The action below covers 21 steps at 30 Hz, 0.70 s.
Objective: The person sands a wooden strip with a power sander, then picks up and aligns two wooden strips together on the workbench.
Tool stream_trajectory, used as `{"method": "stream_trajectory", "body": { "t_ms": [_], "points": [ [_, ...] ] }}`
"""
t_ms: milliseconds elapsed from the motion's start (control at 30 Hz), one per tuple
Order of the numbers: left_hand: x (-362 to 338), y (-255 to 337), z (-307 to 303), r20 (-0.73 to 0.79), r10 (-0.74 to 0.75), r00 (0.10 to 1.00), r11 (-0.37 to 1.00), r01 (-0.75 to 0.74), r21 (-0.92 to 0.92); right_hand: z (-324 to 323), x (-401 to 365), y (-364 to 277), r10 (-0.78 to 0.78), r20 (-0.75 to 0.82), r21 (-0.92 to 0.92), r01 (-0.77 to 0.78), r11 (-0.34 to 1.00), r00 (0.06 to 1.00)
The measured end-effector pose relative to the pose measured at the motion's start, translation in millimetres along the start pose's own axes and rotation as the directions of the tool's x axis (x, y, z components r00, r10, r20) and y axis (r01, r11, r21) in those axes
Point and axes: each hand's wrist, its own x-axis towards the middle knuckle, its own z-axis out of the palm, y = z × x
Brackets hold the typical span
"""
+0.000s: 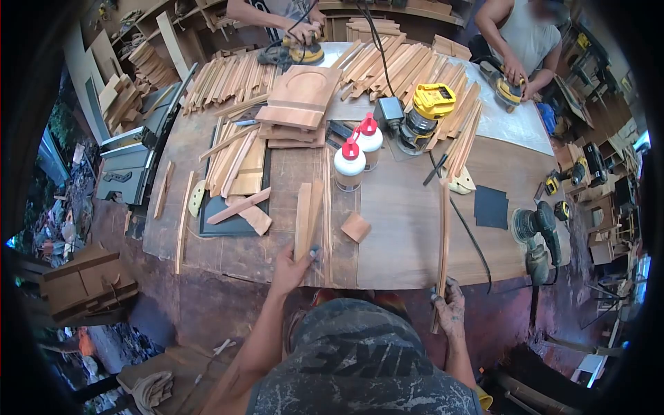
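My left hand (292, 268) is closed around the lower end of light wood strips (304, 220), at least two side by side, standing up over the table's near edge. In my right hand (451, 304) is one long, narrow wood strip (443, 242), gripped near its bottom end, its far end reaching over the table. A small square wood block (355, 227) lies between the two hands. Beyond it stand two white glue bottles with red caps, the nearer glue bottle (350, 169) in front of the other (371, 142).
Piles of wood strips (228, 83) cover the table's far side, beside stacked panels (297, 97). A yellow router (425, 114), black sandpaper (491, 206) and a sander (536, 225) lie rightward. A black cable (470, 238) crosses the table. Two people work sanders (301, 52) opposite.
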Motion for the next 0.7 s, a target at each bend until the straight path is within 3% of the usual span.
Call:
{"method": "stream_trajectory", "body": {
  "t_ms": [33, 67, 133, 233, 267, 333, 367, 433, 533, 567, 633, 667, 700],
  "points": [
    [1.7, -8.1, -3.9, -0.070, 0.003, 0.998, 0.991, 0.006, 0.132, -0.2, 3.5, -0.9, -0.022, -0.001, -0.036, 0.022, 0.999, 1.000],
    [7.8, -9.3, -6.9, -0.105, 0.145, 0.984, 0.941, -0.104, 0.322, -1.5, 5.8, -2.4, -0.039, -0.003, -0.074, 0.039, 0.996, 0.999],
    [20.2, -6.0, -10.3, -0.089, 0.420, 0.903, 0.701, -0.261, 0.663, 0.8, 19.5, -21.3, -0.007, 0.002, -0.138, 0.007, 0.990, 1.000],
    [23.1, 7.4, -9.6, -0.087, 0.299, 0.950, 0.648, -0.135, 0.749, 2.0, 35.7, -52.7, 0.034, 0.030, -0.277, -0.025, 0.961, 0.999],
    [24.2, 7.8, -9.9, -0.083, 0.320, 0.944, 0.603, -0.135, 0.786, 2.7, 37.6, -57.7, 0.046, 0.041, -0.329, -0.031, 0.944, 0.998],
    [21.9, 0.4, -7.9, -0.081, 0.360, 0.930, 0.517, -0.127, 0.847, 7.3, 32.0, -37.2, -0.197, -0.025, -0.176, 0.190, 0.966, 0.980],
    [21.5, -7.4, -9.0, -0.118, 0.386, 0.915, 0.509, -0.105, 0.854, 9.2, 28.3, -26.4, -0.309, -0.065, -0.106, 0.302, 0.947, 0.949],
    [23.4, -16.3, -14.5, -0.192, 0.438, 0.878, 0.494, -0.057, 0.868, 7.8, 24.9, -16.3, -0.182, -0.064, -0.047, 0.180, 0.983, 0.981],
    [25.5, -6.5, -23.1, -0.195, 0.541, 0.818, 0.531, -0.152, 0.834, 5.5, 32.9, -25.0, -0.048, -0.064, -0.091, 0.042, 0.995, 0.997],
    [22.8, 4.2, -21.1, -0.152, 0.525, 0.838, 0.574, -0.216, 0.790, 5.2, 40.0, -32.0, -0.013, -0.072, -0.125, 0.004, 0.992, 0.997],
    [12.0, 48.9, -0.4, -0.038, 0.501, 0.865, 0.657, -0.351, 0.667, 8.9, 55.5, -30.6, -0.273, -0.252, -0.049, 0.270, 0.962, 0.928],
    [4.1, 67.6, 15.4, 0.027, 0.483, 0.875, 0.680, -0.394, 0.619, 5.2, 61.2, -33.7, -0.387, -0.358, -0.050, 0.396, 0.917, 0.850],
    [-7.3, 83.9, 32.2, 0.104, 0.462, 0.881, 0.704, -0.435, 0.562, 3.4, 70.0, -53.1, -0.375, -0.456, 0.192, 0.500, 0.845, 0.808]
  ]
}}
